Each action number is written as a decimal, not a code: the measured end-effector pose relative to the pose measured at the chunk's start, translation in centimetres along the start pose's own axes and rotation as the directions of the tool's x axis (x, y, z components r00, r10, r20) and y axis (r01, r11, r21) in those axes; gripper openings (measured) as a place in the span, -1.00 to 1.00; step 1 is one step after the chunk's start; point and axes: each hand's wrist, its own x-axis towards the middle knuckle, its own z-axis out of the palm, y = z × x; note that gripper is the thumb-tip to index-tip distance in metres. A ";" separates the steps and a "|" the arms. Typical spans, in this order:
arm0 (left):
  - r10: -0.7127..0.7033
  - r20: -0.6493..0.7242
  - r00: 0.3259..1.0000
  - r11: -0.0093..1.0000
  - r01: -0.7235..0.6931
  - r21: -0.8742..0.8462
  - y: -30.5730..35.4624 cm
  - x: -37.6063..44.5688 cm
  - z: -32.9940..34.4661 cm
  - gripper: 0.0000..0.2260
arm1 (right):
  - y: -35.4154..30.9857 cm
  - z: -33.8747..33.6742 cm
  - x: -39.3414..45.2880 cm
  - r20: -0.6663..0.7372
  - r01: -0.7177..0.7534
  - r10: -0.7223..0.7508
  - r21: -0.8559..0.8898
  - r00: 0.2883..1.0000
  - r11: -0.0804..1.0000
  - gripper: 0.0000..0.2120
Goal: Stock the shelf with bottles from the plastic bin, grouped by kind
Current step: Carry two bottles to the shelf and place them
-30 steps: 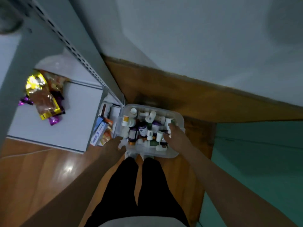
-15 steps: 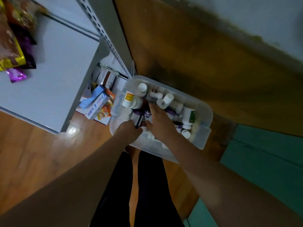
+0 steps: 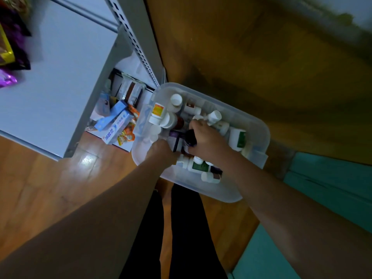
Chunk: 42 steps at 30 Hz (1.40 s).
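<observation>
I am looking down into the bin [image 3: 259, 135], which is sitting on the wood floor [image 3: 60, 184] just beside the shelf [image 3: 60, 77] and above my legs [image 3: 171, 238]. Both my hands are reaching into it among the bottles [image 3: 175, 101]. My left hand [image 3: 161, 153] is curling its fingers around a purple-labelled bottle [image 3: 174, 140] near the bin's left side. My right hand [image 3: 207, 140] is gripping a dark bottle [image 3: 190, 136] just beside it, fingers wrapped over the top. White bottles are lying jumbled around both hands, some with green labels. Boxes [image 3: 116, 123] are lying on the shelf's bottom level, and snack packets [image 3: 8, 53] are resting on the level above.
</observation>
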 end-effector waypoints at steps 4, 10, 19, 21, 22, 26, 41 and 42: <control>0.057 -0.041 0.998 0.995 -0.053 0.084 0.3 -2.5 -0.8 -0.57 | 0.7 -1.0 -3.4 -0.070 -0.125 0.140 0.184 0.988 0.975 -0.52; 0.174 -0.113 0.978 0.985 -0.175 0.001 0.2 -8.2 -4.8 -0.63 | -0.6 -5.3 -7.9 -0.085 -0.317 0.411 0.503 0.907 0.804 -0.60; 0.236 -0.253 0.938 0.827 -0.331 -0.454 -4.5 -22.5 -10.5 -0.72 | -11.1 -10.2 -15.2 0.123 -0.335 0.491 0.866 0.863 0.371 -0.72; 0.232 -0.302 0.925 0.784 -0.361 -0.505 -7.2 -25.6 -11.6 -0.72 | -14.8 -10.1 -17.1 0.173 -0.317 0.418 0.899 0.892 0.303 -0.76; 0.229 -0.336 0.913 0.769 -0.382 -0.513 -8.7 -27.4 -12.3 -0.72 | -16.8 -9.9 -18.1 0.193 -0.301 0.370 0.917 0.909 0.262 -0.80; 0.174 -0.458 0.872 0.700 -0.437 -0.566 -16.7 -34.3 -14.8 -0.75 | -24.7 -8.6 -22.1 0.239 -0.260 0.181 0.960 0.954 0.101 -0.81; -0.214 -0.757 0.617 0.064 -0.765 -0.641 -38.5 -53.7 -24.4 -0.58 | -54.9 -2.6 -29.7 0.261 -0.160 -0.522 0.960 0.812 0.231 -0.51; -0.227 -0.760 0.609 0.034 -0.775 -0.631 -39.0 -54.2 -25.3 -0.56 | -56.5 -2.8 -29.5 0.245 -0.127 -0.541 0.961 0.805 0.246 -0.52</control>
